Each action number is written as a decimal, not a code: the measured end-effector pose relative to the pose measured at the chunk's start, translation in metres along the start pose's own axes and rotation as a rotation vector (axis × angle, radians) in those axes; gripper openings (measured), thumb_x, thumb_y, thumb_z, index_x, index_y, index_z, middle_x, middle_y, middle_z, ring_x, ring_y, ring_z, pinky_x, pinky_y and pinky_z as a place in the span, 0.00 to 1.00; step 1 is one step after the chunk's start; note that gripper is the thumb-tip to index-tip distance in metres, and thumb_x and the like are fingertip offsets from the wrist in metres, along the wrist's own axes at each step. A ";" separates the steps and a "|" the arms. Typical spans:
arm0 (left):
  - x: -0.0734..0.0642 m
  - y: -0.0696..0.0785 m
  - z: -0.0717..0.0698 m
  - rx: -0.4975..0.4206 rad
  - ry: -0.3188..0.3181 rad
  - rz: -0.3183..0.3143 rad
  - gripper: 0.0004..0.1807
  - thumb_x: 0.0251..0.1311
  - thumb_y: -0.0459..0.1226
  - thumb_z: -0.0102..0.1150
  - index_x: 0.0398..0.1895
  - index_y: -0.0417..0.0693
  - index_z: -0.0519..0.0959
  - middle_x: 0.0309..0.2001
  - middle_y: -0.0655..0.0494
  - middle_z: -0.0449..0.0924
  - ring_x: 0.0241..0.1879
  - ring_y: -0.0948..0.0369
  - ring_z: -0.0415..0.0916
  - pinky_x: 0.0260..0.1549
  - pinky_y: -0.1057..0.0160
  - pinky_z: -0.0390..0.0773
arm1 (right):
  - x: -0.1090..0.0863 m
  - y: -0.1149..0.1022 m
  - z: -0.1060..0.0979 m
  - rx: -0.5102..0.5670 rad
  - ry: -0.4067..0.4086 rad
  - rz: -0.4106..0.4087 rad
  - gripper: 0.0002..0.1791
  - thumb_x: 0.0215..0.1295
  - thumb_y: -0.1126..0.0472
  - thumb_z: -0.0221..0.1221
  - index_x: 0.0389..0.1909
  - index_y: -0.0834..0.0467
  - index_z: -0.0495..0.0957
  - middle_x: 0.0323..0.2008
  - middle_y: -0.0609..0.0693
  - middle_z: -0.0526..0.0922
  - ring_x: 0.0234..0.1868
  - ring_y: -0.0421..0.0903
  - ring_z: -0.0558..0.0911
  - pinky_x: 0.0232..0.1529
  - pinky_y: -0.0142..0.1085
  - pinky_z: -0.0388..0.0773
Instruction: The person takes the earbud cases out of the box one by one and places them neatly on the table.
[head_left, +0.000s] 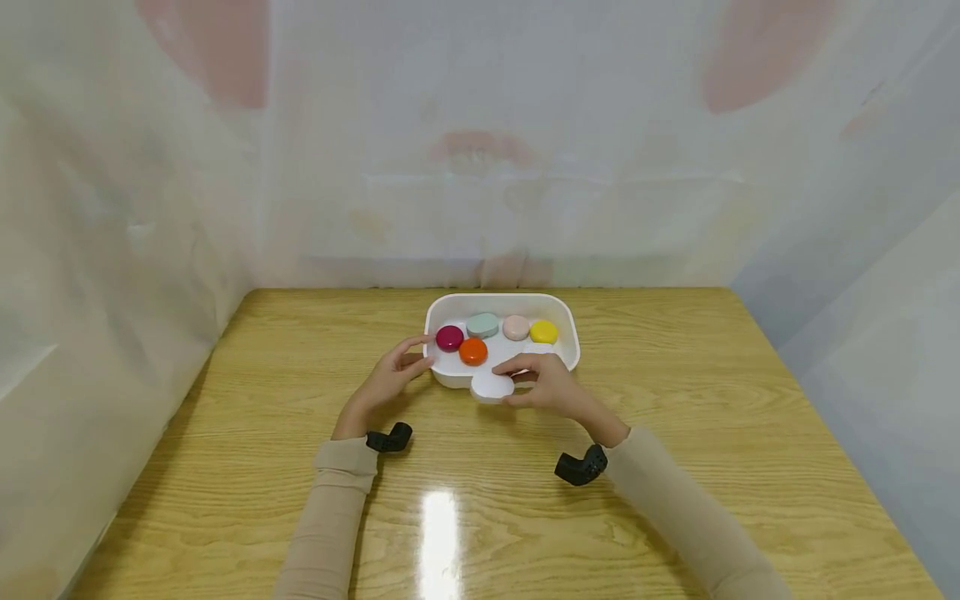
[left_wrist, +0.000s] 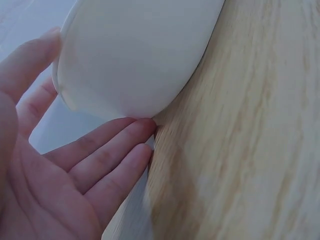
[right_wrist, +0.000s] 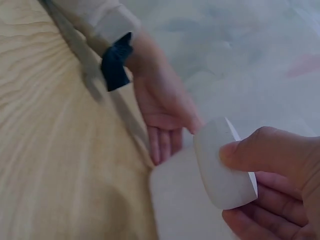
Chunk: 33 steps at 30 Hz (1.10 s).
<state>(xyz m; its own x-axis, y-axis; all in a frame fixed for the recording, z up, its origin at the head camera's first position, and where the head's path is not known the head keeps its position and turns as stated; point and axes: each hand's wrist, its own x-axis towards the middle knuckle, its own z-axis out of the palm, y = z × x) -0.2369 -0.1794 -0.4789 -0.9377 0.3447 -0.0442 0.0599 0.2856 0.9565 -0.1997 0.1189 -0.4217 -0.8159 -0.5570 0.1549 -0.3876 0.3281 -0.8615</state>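
My right hand (head_left: 551,385) pinches a smooth white oval bar, like a bar of soap (head_left: 491,386), between thumb and fingers. The bar is over the near edge of a white rounded container (head_left: 498,302), and in the right wrist view it shows its thick side (right_wrist: 220,170). At the container's left end, my left hand (head_left: 388,377) rests its extended fingers (left_wrist: 107,152) against the outer wall (left_wrist: 135,55). Inside lie a dark pink round piece (head_left: 450,337), an orange one (head_left: 473,351), a pale green oval one (head_left: 482,325), a pale pink one (head_left: 516,327) and a yellow one (head_left: 544,332).
The container stands on a wood-grain table (head_left: 300,350), near its back edge. Pale sheeting with faded reddish patches (head_left: 480,217) hangs behind and at both sides. Each wrist wears a black camera, such as the right one (head_left: 581,465).
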 end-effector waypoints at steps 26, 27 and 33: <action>-0.001 -0.001 0.001 0.011 0.009 -0.012 0.28 0.70 0.43 0.52 0.70 0.49 0.62 0.67 0.36 0.67 0.64 0.41 0.69 0.64 0.41 0.69 | 0.003 0.025 0.061 -0.051 -0.069 0.039 0.21 0.51 0.69 0.70 0.49 0.67 0.81 0.48 0.61 0.85 0.50 0.53 0.83 0.53 0.40 0.82; -0.001 -0.001 0.001 0.012 0.009 -0.010 0.28 0.69 0.44 0.52 0.70 0.49 0.62 0.66 0.36 0.68 0.64 0.41 0.70 0.64 0.41 0.69 | 0.004 0.024 0.061 -0.058 -0.068 0.036 0.21 0.51 0.69 0.69 0.49 0.67 0.81 0.48 0.61 0.85 0.50 0.53 0.83 0.53 0.40 0.82; -0.003 -0.001 0.001 0.050 0.020 0.049 0.31 0.67 0.52 0.53 0.69 0.50 0.63 0.61 0.34 0.73 0.60 0.46 0.75 0.60 0.45 0.75 | 0.006 0.020 0.063 -0.094 -0.070 0.019 0.22 0.52 0.69 0.70 0.49 0.67 0.80 0.48 0.61 0.85 0.50 0.53 0.83 0.54 0.41 0.81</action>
<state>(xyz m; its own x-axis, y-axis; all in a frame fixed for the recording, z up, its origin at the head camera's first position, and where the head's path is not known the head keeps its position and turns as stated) -0.2337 -0.1798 -0.4801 -0.9397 0.3418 0.0085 0.1225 0.3134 0.9417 -0.1857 0.0741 -0.4687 -0.7930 -0.6007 0.1018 -0.4135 0.4079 -0.8140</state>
